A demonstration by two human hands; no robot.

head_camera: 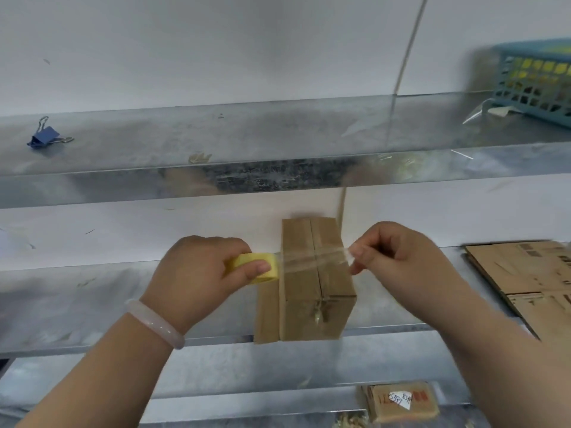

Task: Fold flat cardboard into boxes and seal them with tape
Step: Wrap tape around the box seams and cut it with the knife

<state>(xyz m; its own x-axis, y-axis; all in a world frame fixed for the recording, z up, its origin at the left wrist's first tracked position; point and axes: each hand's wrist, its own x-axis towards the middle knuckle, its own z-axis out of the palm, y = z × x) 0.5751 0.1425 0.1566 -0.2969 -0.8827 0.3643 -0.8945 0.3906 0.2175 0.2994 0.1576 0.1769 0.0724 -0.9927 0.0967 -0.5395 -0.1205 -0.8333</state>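
A blue metal binder clip (44,138) and a teal plastic basket (537,84) sit on the upper shelf (278,134), and flat brown cardboard sheets (525,273) lie at the right. A small brown cardboard box (315,298) stands on the galvanised middle shelf (92,304) with its flaps closed. The left hand (197,273) grips a yellow tape roll (256,268), and the right hand (398,257) pinches the clear tape strip (315,257) stretched across the box top.

white slip (401,398) on brown packet (380,410): handwritten "5391"; red print unreadable; flat cardboard (525,268) print blurred.
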